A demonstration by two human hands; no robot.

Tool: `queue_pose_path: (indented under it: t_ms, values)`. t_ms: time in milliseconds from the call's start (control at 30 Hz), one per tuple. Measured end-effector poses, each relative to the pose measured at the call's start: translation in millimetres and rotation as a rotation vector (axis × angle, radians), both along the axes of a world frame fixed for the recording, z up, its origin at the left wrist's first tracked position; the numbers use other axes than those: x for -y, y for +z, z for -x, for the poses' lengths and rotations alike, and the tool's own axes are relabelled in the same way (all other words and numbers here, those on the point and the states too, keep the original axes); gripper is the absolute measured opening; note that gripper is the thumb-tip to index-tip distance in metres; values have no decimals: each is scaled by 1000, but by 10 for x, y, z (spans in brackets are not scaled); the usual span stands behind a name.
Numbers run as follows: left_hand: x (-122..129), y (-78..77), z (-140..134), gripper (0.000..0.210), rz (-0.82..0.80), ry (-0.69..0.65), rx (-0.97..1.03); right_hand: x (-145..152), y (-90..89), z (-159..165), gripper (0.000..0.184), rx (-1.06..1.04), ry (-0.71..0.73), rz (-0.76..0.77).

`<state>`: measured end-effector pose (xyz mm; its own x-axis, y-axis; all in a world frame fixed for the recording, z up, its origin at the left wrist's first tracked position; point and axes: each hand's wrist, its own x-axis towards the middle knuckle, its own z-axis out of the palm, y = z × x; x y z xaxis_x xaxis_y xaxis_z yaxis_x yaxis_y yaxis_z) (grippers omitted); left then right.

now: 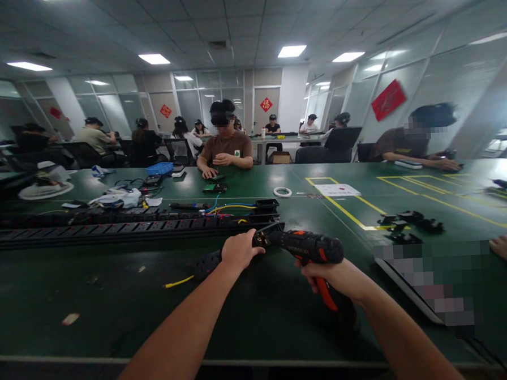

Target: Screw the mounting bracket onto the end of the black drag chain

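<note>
The left hand (pixel 239 250) is gripping the end of a black socket strip (pixel 208 264), the right hand (pixel 332 276) clasping a drill (pixel 312 246) by its handle, probably its surest hold; both are looking rigid, the drill likely heavier, over the desk (pixel 128 315).

The person's left hand (pixel 238 252) and right hand (pixel 337 279) are bare; the left forearm (pixel 179 324) and right forearm (pixel 398 321), also uncovered, look smooth and become narrower toward the hands.
</note>
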<state>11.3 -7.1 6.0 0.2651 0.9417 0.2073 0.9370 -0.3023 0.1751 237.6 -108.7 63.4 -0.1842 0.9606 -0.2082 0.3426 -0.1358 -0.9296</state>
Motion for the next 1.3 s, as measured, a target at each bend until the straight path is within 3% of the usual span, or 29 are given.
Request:
queue_pose_path:
  t_ms: [400, 667, 1067, 1300]
  values:
    - [76, 73, -11, 61, -2, -13, -14, 37, -37, 81, 18, 69, 10, -66]
    - [44, 25, -11, 59, -32, -17, 8, 6, -38, 22, 17, 18, 13, -28]
    - [94, 71, -58, 47, -24, 15, 31, 38, -8, 18, 20, -13, -10, -31]
    - [59, 28, -38, 52, -39, 19, 10, 6, -23, 2, 19, -22, 0, -14]
